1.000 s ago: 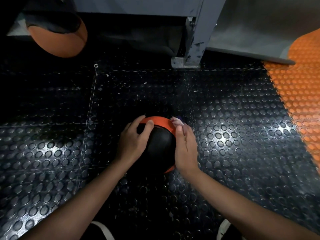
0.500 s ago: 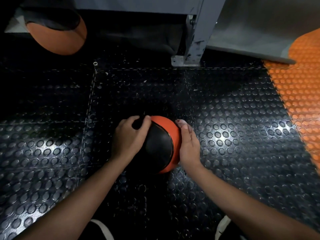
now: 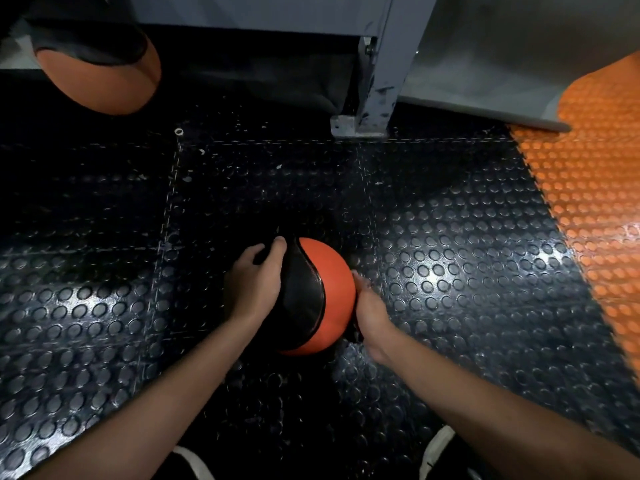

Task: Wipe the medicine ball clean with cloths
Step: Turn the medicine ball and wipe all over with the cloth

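The round orange-and-black rubber medicine ball (image 3: 311, 296) sits on the black studded rubber floor (image 3: 450, 271), held between 2 hands. The left hand (image 3: 254, 282) lies on the ball's black panel with its fingers curled over the upper left side, gripping it — a dark fold shows under the fingertips, though I cannot tell whether that is a cloth or only shadow. The right hand (image 3: 369, 310) presses against the orange side with fairly straight fingers; a dark scrap (image 3: 353, 336) pokes out below the palm, possibly a cloth, but the picture is too dim to be sure.

As to progress, the wiping looks to be under way rather than finished: both hands are on the ball and it shows no clear difference between cleaned and uncleaned patches. The underside, resting on the floor, is hidden, so it likely remains to be turned up and wiped.

Well apart, at the top left, lies a second larger orange-and-black ball (image 3: 100, 71), near a grey metal post (image 3: 381, 74) — and orange studded matting (image 3: 595, 202) lies on the right.
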